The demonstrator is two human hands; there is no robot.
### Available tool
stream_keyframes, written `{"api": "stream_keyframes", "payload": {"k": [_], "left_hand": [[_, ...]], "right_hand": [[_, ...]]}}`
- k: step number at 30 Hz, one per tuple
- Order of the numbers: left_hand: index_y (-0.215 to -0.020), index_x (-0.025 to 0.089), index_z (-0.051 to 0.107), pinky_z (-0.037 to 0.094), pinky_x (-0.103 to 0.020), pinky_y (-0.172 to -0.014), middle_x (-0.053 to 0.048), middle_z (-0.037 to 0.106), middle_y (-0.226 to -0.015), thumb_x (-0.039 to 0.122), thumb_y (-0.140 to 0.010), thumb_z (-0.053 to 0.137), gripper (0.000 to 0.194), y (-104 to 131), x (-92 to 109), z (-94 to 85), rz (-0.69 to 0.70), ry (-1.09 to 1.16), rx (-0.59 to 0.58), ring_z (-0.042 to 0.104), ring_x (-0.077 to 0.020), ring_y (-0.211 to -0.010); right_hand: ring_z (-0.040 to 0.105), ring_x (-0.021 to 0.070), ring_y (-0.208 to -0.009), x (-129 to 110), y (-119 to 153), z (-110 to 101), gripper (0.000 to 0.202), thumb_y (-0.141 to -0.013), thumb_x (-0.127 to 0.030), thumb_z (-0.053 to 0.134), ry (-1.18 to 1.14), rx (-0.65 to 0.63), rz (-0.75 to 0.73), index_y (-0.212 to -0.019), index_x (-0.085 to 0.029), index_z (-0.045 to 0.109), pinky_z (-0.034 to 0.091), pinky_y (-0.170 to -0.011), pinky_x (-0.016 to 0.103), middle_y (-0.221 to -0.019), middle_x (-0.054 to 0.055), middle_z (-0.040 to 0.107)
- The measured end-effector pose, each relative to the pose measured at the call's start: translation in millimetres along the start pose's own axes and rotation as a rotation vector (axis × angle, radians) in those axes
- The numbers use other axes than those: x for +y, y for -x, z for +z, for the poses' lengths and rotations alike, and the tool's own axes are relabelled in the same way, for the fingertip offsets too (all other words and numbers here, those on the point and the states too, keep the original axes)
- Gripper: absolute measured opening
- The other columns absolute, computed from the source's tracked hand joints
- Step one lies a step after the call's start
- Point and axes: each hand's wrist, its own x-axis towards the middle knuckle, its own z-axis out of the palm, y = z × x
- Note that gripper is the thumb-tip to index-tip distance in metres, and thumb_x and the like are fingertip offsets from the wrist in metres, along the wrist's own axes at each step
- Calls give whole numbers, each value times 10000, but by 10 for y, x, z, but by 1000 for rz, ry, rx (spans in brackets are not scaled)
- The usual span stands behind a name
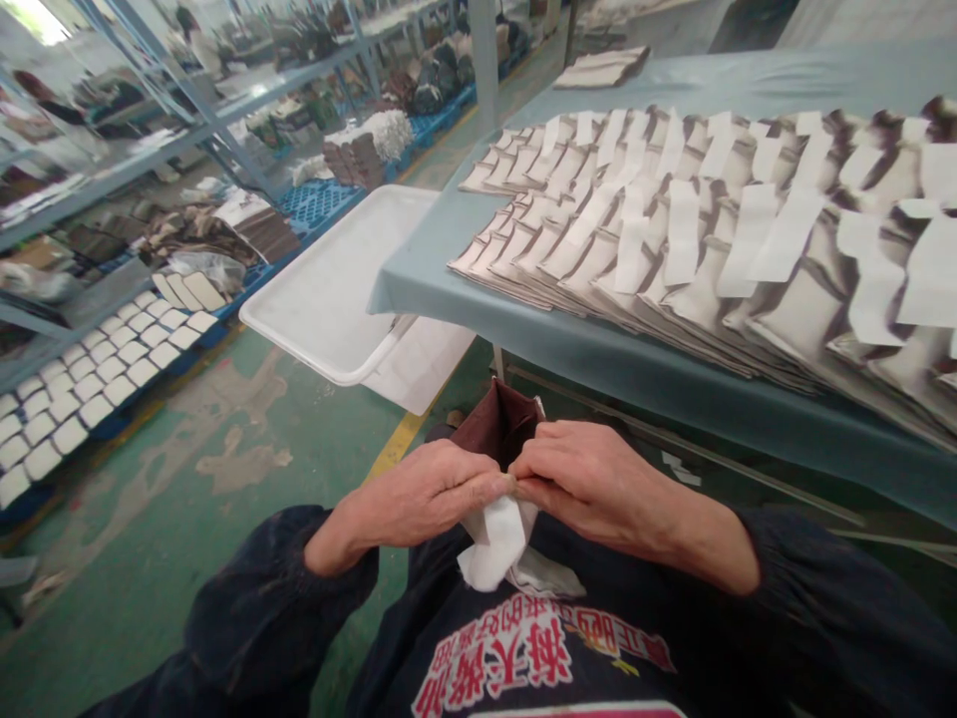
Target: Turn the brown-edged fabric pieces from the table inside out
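Two hands (434, 489) (590, 477), curled nearly closed, pinching brown cloth (480, 429), white strip (497, 543) hanging below

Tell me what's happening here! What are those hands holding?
The person's left hand and right hand meet over a brown piece, pinching at its near edge, with a white strip hanging below. Their fingers hide exactly what is pinched. On the covered table ahead, pale pieces lie overlapping in rows, many topped with white slips. A white tub is beside the table.
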Motion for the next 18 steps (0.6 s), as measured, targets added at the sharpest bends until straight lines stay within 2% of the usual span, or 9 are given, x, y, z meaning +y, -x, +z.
{"api": "stream_keyframes", "payload": {"k": [3,6,9,11,15,18], "left_hand": [[-675,189,407,281,-246,-558,65,365,-610,329,-1052,419,402,4,-10,35,37,-29,9,353,-89,-553],[-646,189,376,237,-272,-564,69,338,-597,239,-998,447,363,17,-52,121,23,-162,123,320,-89,-542],[-645,188,401,226,-279,-570,69,337,-598,246,-1004,446,366,33,-111,167,-11,-240,234,326,-96,-547],[-672,184,445,253,-264,-572,66,372,-611,295,-1035,435,380,36,-143,152,-28,-191,229,365,-99,-561],[-685,178,453,282,-233,-569,62,379,-634,377,-1053,425,419,18,-184,96,-30,-20,124,367,-92,-578],[-635,183,373,249,-226,-544,64,307,-610,371,-1043,419,452,3,-216,102,-46,2,203,307,-81,-555]], "right_hand": [[561,175,-720,32,9,21,243,-1057,-252,512,-86,7,22,-890,-183,674,372,-700,311,-773,40,677],[579,174,-760,90,8,65,206,-1046,-233,530,-162,3,51,-903,-180,668,396,-720,301,-809,38,678],[575,174,-771,149,-22,94,205,-1049,-217,513,-198,27,71,-908,-178,657,410,-729,300,-823,39,673],[576,177,-777,175,-67,88,210,-1053,-212,503,-204,49,55,-906,-179,651,417,-741,307,-825,42,674],[593,189,-800,207,-191,72,201,-1053,-216,514,-199,94,-26,-904,-187,644,440,-799,335,-829,44,690],[634,208,-924,239,-229,131,139,-1037,-214,545,-237,221,-7,-943,-190,644,467,-878,358,-957,71,723]]}}
